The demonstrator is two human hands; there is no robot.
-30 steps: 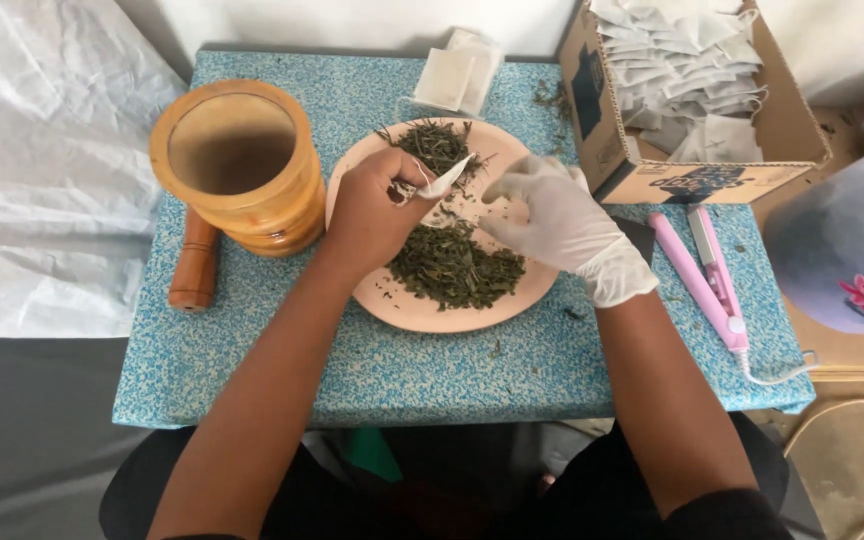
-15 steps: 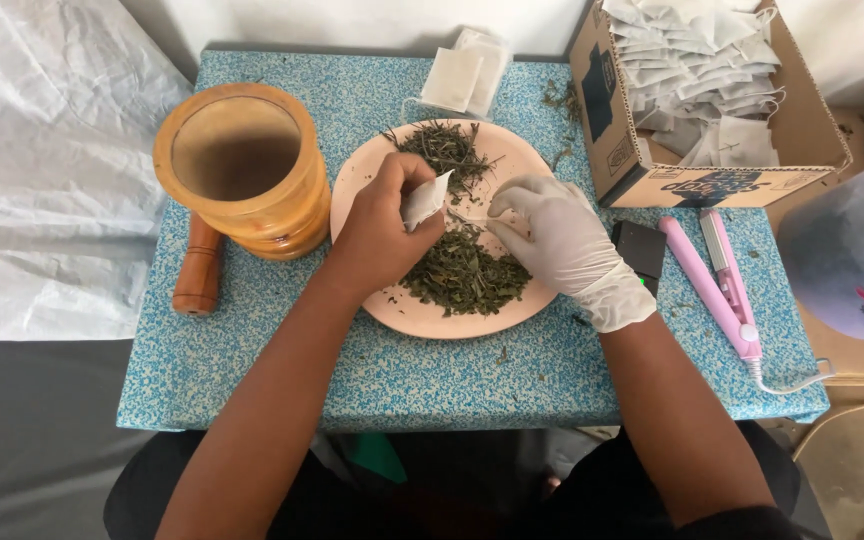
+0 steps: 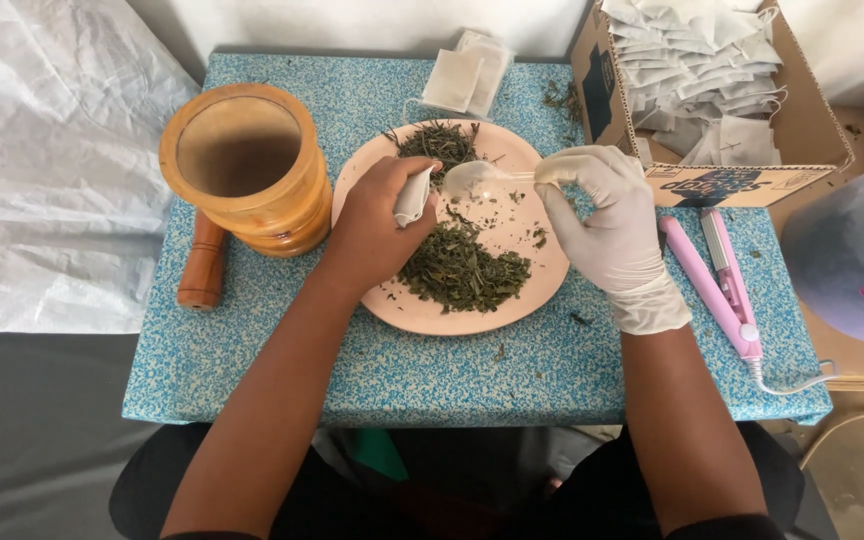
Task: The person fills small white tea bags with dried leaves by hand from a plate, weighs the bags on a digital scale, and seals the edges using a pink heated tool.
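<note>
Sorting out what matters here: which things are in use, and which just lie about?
In use: left hand holding small white bag; gloved right hand with spoon; dried leaves; pink plate.

Lying about: wooden mortar, pestle, pink flat iron, cardboard box.

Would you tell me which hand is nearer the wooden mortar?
Left. The left hand is just right of the mortar; the gloved right hand is across the plate.

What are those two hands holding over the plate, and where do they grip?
The bare left hand pinches a small white sachet around its body. The gloved right hand holds a clear plastic spoon by its handle end.
</note>
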